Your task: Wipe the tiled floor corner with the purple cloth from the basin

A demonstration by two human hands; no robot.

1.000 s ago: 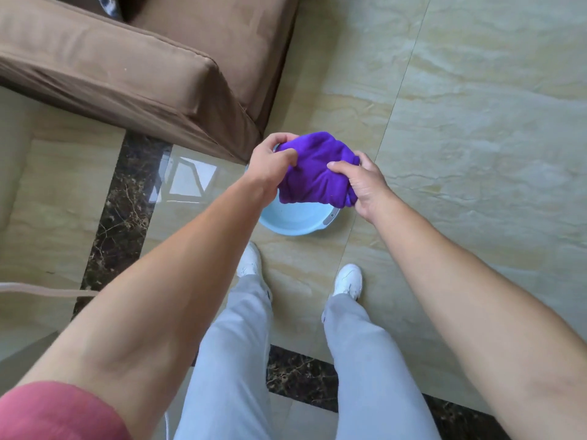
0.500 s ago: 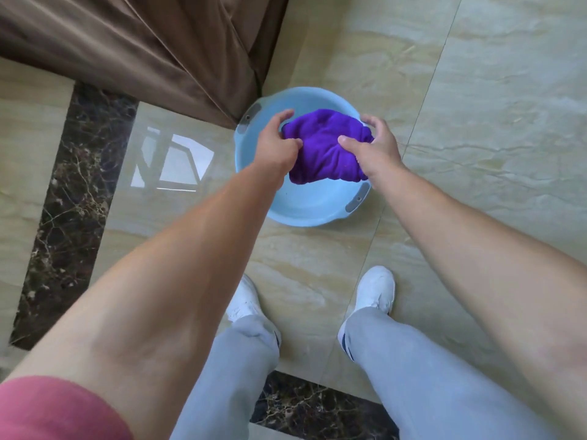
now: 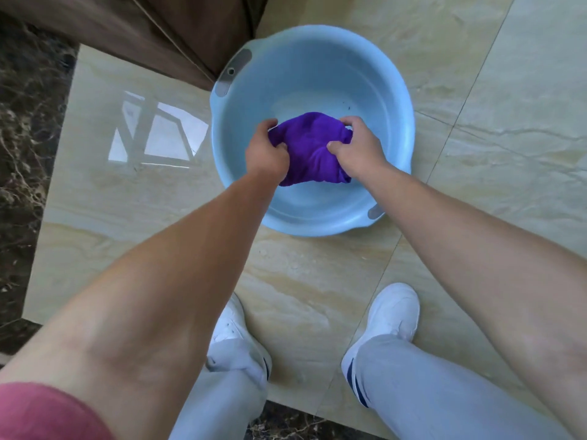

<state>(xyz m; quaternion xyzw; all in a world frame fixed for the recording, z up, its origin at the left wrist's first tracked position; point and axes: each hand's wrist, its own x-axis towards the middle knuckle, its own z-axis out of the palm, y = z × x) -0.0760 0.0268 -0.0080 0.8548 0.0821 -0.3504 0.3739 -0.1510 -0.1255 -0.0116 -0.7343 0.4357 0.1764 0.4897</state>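
Cloth [image 3: 310, 150] bunched crosswise, both hands clutching

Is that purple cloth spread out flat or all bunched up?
Bunched up. The purple cloth is a wrinkled wad squeezed between the left hand and right hand, over the light-blue plastic basin.
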